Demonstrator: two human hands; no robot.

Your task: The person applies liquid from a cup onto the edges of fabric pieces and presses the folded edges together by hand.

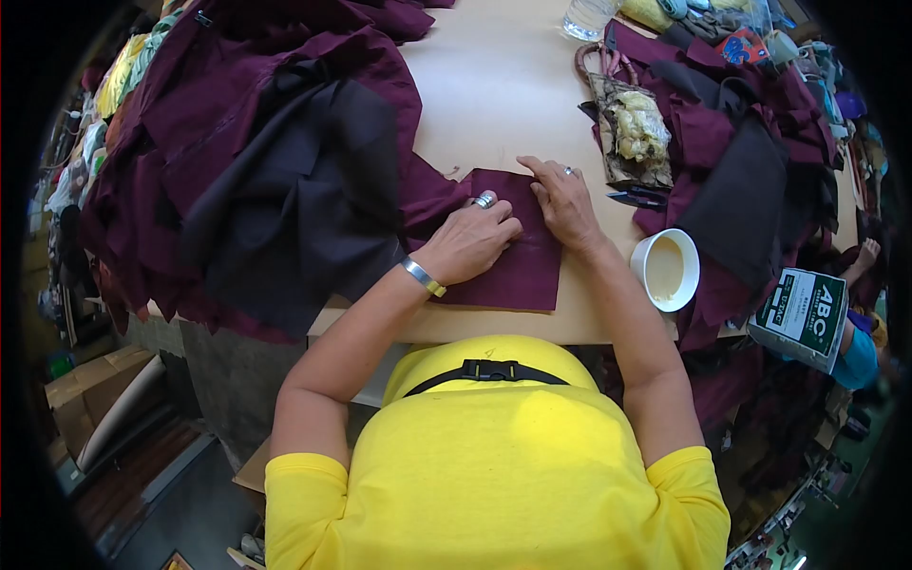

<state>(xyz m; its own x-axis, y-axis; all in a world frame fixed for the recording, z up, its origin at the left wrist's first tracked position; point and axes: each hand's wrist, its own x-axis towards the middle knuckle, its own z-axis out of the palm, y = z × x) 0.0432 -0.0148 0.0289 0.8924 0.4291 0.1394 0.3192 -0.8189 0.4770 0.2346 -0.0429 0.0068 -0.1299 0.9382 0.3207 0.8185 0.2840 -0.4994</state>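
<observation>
Maroon cloth piece (513,261), flat and roughly square, lying at the near edge of the pale wooden table (494,85), right in front of the yellow shirt (494,456). Pressed down by both hands: left hand (470,242) palm-down with fingers curled loosely on the weave, a metal thimble on one finger and a silver bracelet (423,276) at the wrist; right hand (562,199) laid flat just beside it, fingers stretched toward the far left corner of the piece, a ring on one finger. Neither hand closed around anything, only resting on the fabric. To the right, just off the cloth, a white round cup (665,269) holding a pale cream liquid, smooth and opaque. Farther away, a clear glass (587,17) at the far edge, contents too hard to tell. Between them, a worn woven bag (629,128) with curved handles, stuffed with crumpled yellowish material. Heaped on the left, a large pile of maroon and black garments (266,161), soft, creased, spilling over the table edge. On the right, a second heap of maroon and dark cloth (741,161), with a green-and-white printed box (800,315) near its lower side.
</observation>
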